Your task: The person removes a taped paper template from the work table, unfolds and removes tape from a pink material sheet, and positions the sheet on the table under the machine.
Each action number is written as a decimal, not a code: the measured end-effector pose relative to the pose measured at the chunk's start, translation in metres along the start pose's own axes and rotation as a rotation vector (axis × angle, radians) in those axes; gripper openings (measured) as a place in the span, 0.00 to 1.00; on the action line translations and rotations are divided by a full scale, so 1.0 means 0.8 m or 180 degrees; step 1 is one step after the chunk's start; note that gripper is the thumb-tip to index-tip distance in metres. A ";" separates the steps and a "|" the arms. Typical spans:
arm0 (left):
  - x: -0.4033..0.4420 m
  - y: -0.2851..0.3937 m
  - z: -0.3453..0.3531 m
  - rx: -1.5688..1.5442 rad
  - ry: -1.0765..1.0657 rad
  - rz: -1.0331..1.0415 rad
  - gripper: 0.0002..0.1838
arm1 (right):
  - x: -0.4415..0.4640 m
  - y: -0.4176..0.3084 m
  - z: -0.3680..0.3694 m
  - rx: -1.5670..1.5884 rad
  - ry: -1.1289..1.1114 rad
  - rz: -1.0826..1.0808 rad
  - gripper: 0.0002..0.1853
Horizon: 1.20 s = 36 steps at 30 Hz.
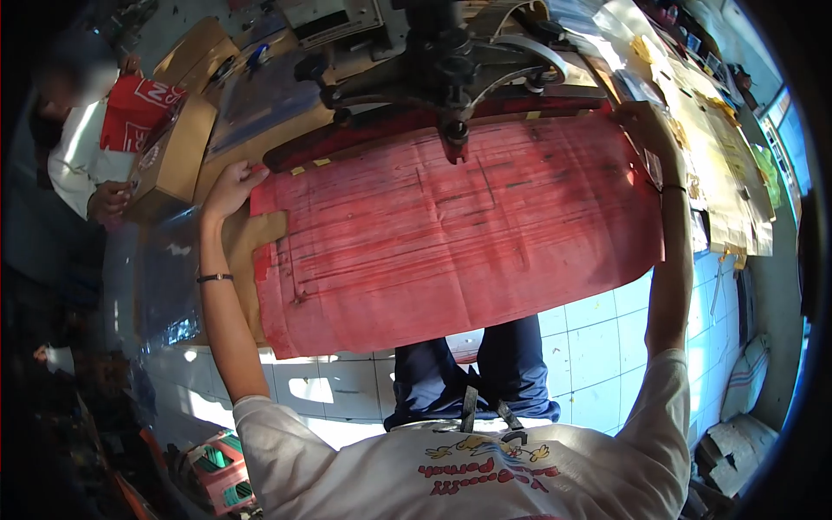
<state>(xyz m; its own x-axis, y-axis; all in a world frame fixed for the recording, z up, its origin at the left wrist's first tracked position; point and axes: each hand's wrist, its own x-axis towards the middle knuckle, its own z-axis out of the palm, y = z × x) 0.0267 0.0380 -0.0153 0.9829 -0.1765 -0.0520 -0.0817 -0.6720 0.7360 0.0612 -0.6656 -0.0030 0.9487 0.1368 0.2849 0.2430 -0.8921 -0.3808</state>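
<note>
A large red sheet, creased and marked with dark lines, spreads across the middle of the head view above my lap. My left hand pinches its upper left corner, thumb on top. At the upper right corner my right hand is closed on the edge, its fingers partly in shadow. Small bits of yellow tape stick near the far edge. Beyond that edge lies a dark red bar. A black metal fixture with knobs hangs over the sheet's far middle.
Brown cardboard lies beside the sheet's left side. A cardboard box stands at left, near another person holding a red printed item. Stacked yellowish sheets lie at right. A red and green crate sits on the tiled floor.
</note>
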 end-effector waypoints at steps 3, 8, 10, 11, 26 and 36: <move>-0.001 0.007 -0.003 0.0161 -0.0005 -0.0188 0.12 | 0.007 0.020 0.005 -0.0112 0.0067 0.0007 0.14; 0.005 -0.016 0.002 -0.0241 0.0112 0.0122 0.10 | 0.004 0.017 0.000 0.0125 -0.0076 0.0104 0.14; 0.004 -0.017 0.003 -0.0214 0.0239 0.0093 0.09 | 0.002 0.016 -0.001 -0.0083 -0.0033 -0.0245 0.12; 0.005 -0.019 0.000 -0.0186 0.0216 0.0087 0.08 | 0.005 0.016 -0.001 -0.0245 -0.0035 -0.0501 0.11; 0.010 -0.037 -0.002 0.0032 0.0444 0.0179 0.12 | -0.006 0.048 0.010 0.0181 -0.0012 -0.0337 0.13; 0.009 -0.028 0.016 0.0220 0.0950 0.0255 0.17 | -0.004 0.057 0.016 0.0357 -0.0331 -0.0380 0.10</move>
<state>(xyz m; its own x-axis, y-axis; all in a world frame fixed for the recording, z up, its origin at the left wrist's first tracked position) 0.0335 0.0423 -0.0406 0.9771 -0.0189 0.2121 -0.1618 -0.7136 0.6816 0.0719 -0.7014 -0.0322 0.9261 0.2878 0.2438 0.3707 -0.8141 -0.4470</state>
